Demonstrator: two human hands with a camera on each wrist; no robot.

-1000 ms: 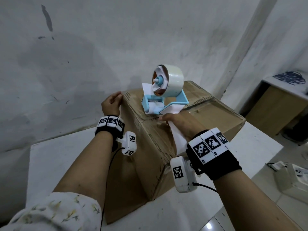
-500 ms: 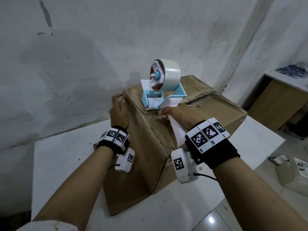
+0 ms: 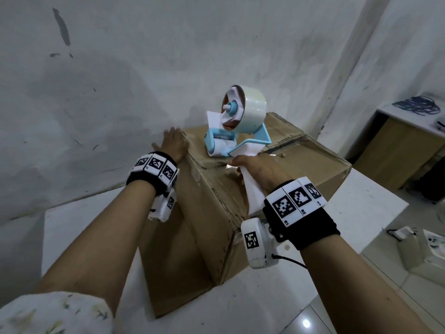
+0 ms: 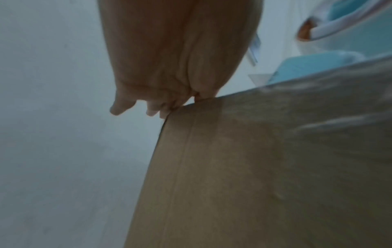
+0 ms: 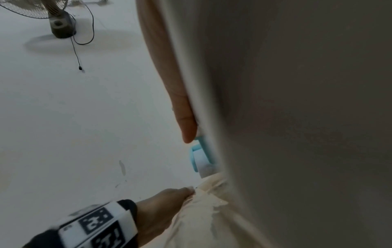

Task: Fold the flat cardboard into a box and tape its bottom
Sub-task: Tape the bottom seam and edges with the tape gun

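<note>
A brown cardboard box (image 3: 216, 208) stands on the white table (image 3: 361, 213), closed flaps facing up. On top sits a blue tape dispenser (image 3: 237, 143) with a white tape roll (image 3: 252, 109). My right hand (image 3: 257, 167) grips its paper-wrapped handle at the near edge of the box top. In the right wrist view my thumb (image 5: 184, 117) lies along the handle, with the dispenser's blue frame (image 5: 199, 154) beyond it. My left hand (image 3: 173, 145) lies flat on the far-left top corner, fingers straight. In the left wrist view the left hand's fingers (image 4: 169, 67) reach past the box edge (image 4: 254, 167).
A lower flap (image 3: 173, 273) of the box spreads on the table toward me. A grey wall stands close behind. Right of the table are a wooden cabinet (image 3: 397, 145) and a white device (image 3: 428, 247) on the floor. A fan (image 5: 57, 16) shows in the right wrist view.
My left hand slid from the box's left side up onto the far-left top corner and flattened. The right hand still holds the dispenser at about the same spot.
</note>
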